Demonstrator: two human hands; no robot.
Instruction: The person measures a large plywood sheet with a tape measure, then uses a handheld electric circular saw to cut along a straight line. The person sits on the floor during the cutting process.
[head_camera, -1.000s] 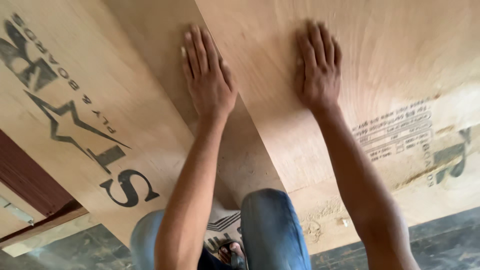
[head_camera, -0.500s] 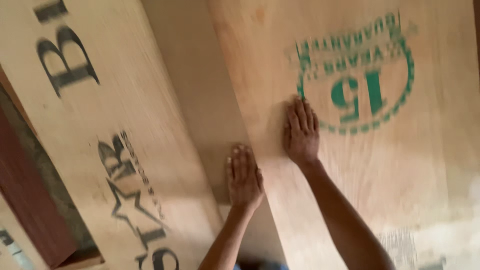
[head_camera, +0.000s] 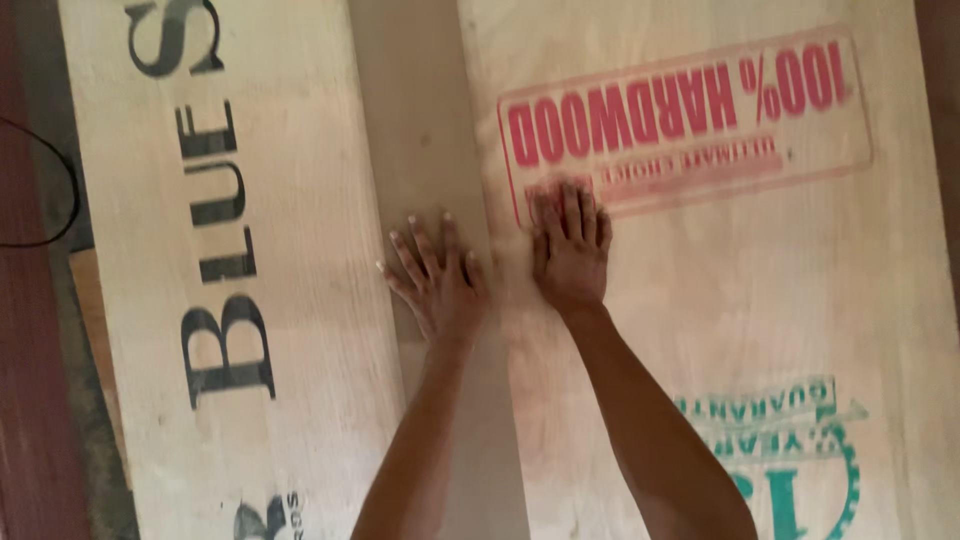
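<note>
Step in hand: pressing a plywood sheet (head_camera: 720, 300) flat. The right hand (head_camera: 570, 250) lies open, palm down, on its red-stamped face near the left edge; the left hand (head_camera: 438, 280), fingers spread (grasping nothing), rests on the plain strip (head_camera: 420, 130) beside it. Any further move appears to call for even pressure from both palms
</note>
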